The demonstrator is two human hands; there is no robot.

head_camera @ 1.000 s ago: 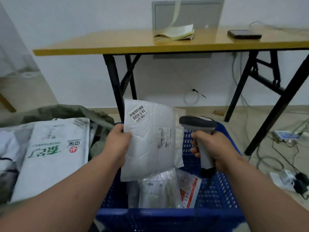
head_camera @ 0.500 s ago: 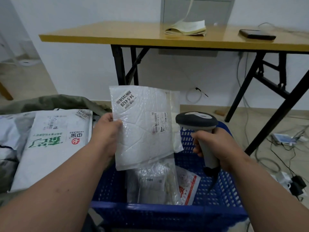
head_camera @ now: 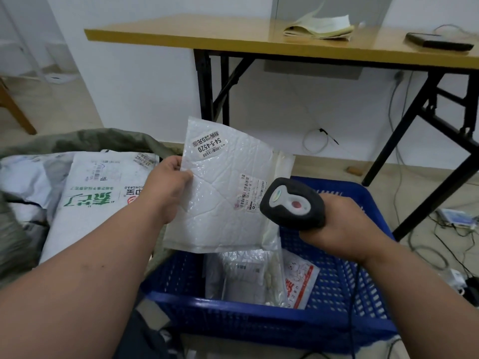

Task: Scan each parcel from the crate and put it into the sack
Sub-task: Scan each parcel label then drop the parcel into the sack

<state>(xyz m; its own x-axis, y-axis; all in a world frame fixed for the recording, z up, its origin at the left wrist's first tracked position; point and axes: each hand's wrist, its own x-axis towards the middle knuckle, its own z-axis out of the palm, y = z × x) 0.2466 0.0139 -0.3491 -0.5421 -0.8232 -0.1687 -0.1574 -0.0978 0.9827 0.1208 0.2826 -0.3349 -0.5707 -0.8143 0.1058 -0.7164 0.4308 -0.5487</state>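
A white bubble-textured parcel (head_camera: pixel 223 200) with black-printed labels is seen above a blue perforated crate (head_camera: pixel 337 301), a black and grey scanner (head_camera: pixel 293 204) with a red button at its 3 o'clock. At 9 o'clock a white sack (head_camera: pixel 88 203) printed green and red is seen; a yellow-topped, black-legged table (head_camera: pixel 207 37) at 12 o'clock.

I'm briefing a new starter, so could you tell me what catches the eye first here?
At centre, the left hand holds a white bubble mailer up over the blue crate. Beside it, the right hand grips a black scanner aimed at the mailer's label.
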